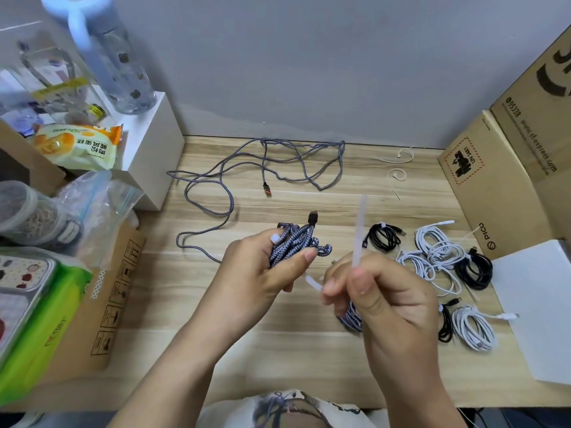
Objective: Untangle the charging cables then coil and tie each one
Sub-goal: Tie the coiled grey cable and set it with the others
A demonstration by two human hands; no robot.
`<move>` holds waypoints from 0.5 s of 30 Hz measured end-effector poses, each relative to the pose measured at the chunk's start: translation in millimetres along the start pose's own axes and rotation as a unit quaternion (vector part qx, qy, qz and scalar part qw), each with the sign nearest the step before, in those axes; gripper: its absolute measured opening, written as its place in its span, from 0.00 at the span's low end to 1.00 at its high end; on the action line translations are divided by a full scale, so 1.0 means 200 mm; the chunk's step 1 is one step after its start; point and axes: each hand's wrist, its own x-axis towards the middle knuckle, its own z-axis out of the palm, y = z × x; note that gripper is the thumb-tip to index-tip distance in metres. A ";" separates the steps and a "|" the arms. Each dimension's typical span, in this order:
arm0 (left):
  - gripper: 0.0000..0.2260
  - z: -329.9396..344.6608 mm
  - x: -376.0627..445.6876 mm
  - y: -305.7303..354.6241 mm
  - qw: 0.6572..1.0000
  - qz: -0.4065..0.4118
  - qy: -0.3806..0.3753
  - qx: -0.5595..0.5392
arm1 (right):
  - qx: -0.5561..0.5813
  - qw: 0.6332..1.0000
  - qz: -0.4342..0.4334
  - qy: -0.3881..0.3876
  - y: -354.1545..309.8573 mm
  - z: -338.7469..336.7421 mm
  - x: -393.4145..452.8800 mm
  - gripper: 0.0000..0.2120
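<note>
Cable (296, 242) coiled in a braided bundle sits clamped in your left hand (262, 273) above the table (247, 335), while your right hand (380, 301) pinches 1 white tie (360, 230) just beside it.

A bundle of blue-and-white braided cable (296, 242), coiled into tight loops with a dark plug standing up at its top, is held just left of the view's centre. A translucent white plastic tie (359, 230) is held upright at its 3 o'clock. A second braided grey-blue cable (262, 168) is spread loose and uncoiled at 12 o'clock, its dark plug lying flat. Coiled and tied black cables (383, 236) and white cables (438, 251) are grouped on the wood at 3 to 4 o'clock.
</note>
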 end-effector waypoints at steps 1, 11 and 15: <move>0.08 0.00 0.00 -0.01 1.000 -0.005 0.003 -0.003 | 0.002 1.000 0.008 -0.001 -0.01 0.00 0.00 0.12; 0.11 0.01 0.00 0.00 1.000 0.015 0.006 0.025 | -0.063 0.981 0.185 -0.006 0.01 0.01 0.01 0.13; 0.11 0.01 0.00 -0.02 0.999 0.017 -0.008 0.037 | -0.048 0.978 0.201 -0.026 0.01 0.02 0.02 0.12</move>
